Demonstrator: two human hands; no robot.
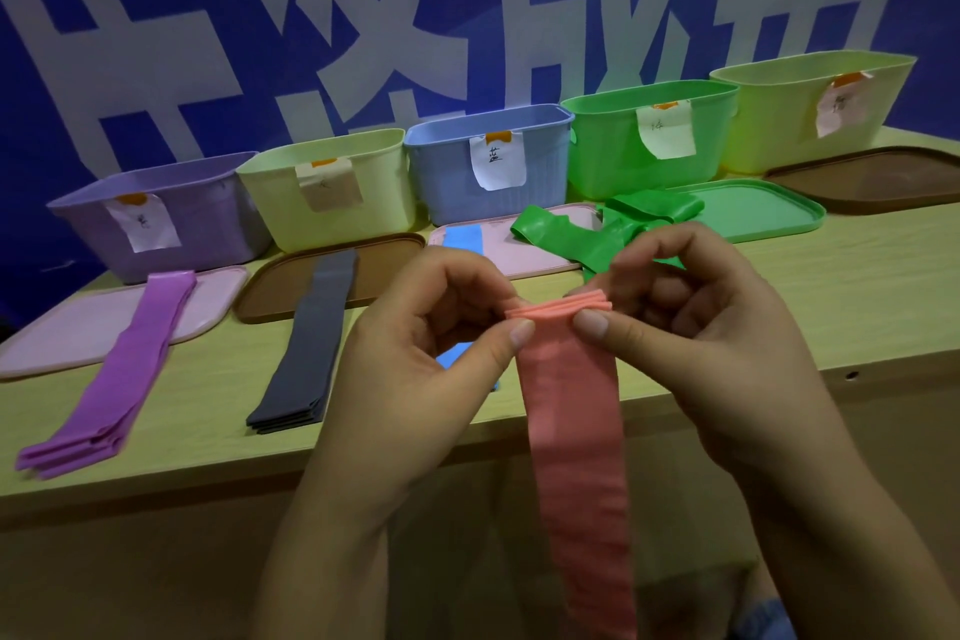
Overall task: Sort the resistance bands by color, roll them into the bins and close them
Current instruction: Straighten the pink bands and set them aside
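A pink band (571,421) hangs down in front of the table edge. My left hand (426,353) and my right hand (691,327) both pinch its folded top end. On the table lie a purple band (119,379), a dark grey band (311,343), a blue band (464,238) mostly hidden behind my left hand, and a crumpled green band (587,234). Along the back stand open bins, each with a paper label: purple (218,229), pale yellow (384,192), blue (447,182), green (602,156) and another pale yellow (769,125).
Lids lie flat in front of the bins: a pink lid (52,348), a brown lid (280,286), a pink lid (519,250), a green lid (769,213) and a brown lid (883,182). A blue wall with large white characters stands behind.
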